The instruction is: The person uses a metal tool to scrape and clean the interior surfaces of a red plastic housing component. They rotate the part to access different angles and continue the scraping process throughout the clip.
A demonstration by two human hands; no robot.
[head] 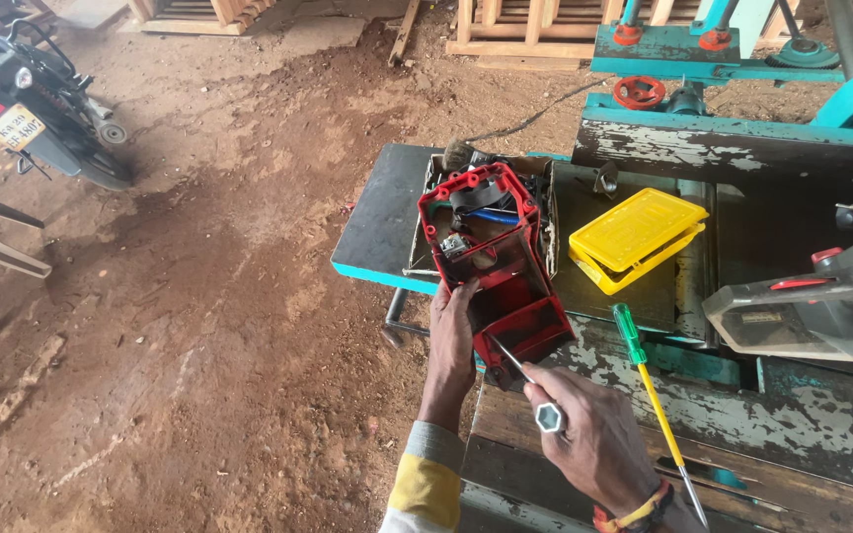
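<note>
Red tool housing (499, 266) lies open, black parts and wiring exposed inside

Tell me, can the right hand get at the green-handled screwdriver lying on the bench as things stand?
Probably not at once: the right hand holds a grey-handled tool. The green-handled screwdriver lies uncovered beside it.

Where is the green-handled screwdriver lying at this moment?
The green-handled screwdriver lies on the worn workbench, just right of the red tool housing and the right hand, below the yellow case.
</note>
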